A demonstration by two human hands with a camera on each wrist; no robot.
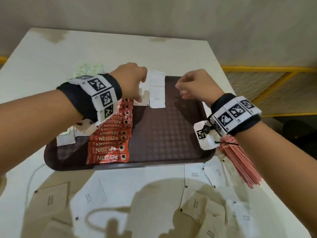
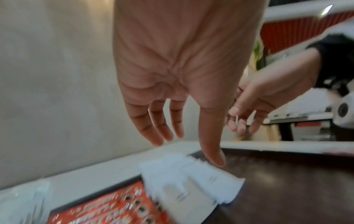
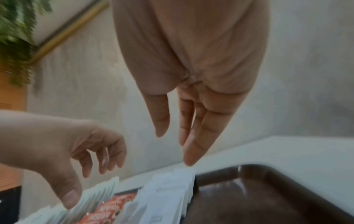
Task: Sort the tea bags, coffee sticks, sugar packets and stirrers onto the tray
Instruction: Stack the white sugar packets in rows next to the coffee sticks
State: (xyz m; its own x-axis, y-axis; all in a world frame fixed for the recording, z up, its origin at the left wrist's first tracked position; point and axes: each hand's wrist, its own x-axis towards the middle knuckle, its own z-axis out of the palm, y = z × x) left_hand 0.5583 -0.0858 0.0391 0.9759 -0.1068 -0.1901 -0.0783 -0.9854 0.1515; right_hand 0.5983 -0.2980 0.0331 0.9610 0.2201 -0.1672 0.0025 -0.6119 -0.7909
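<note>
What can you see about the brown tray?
The tray is dark brown with rounded corners, a raised rim and a woven-looking pattern, lying flat on the pale table. Red Nescafe coffee sticks overlap in a column on its left part, white sugar packets at its far edge. Its middle and right are bare.

You are working at a plain indoor recording station; the room type beyond that cannot be determined. A white table stands against a bare beige wall. A yellow-framed mesh partition borders its right side. A leafy green plant appears in the right wrist view. Marker-printed wristbands are strapped to your forearms.
</note>
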